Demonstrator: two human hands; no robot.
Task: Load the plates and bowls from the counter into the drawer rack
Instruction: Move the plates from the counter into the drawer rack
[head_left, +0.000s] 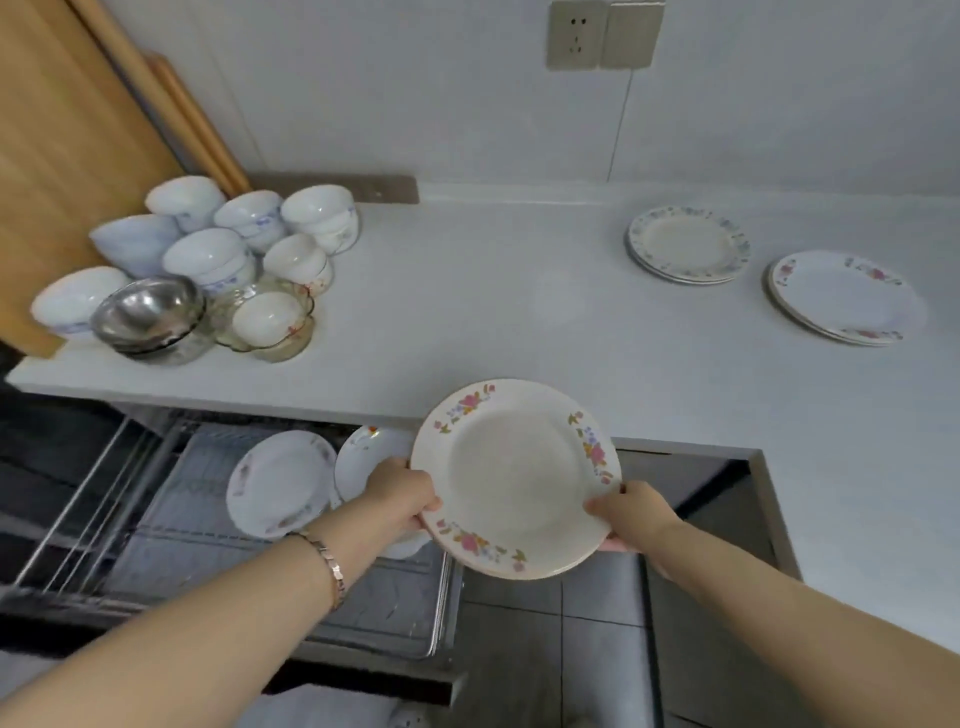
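A cream plate with pink flowers on its rim (511, 473) hangs in the air in front of the counter edge, above the right end of the open drawer rack (156, 483). My left hand (402, 493) grips its left rim and my right hand (631, 514) grips its lower right rim. It looks like a thin stack of two plates. Two white plates (280, 480) stand tilted in the rack, the second one (363, 457) partly hidden behind my left hand. On the counter at the right lie two plate stacks (688, 244) (844, 296).
A cluster of upturned white bowls (208, 254), a steel bowl (148, 312) and a glass bowl (270, 322) crowd the counter's left end. Wooden boards (67, 130) lean against the wall behind them. The white counter (493, 291) wraps round on the right; grey floor tiles lie below.
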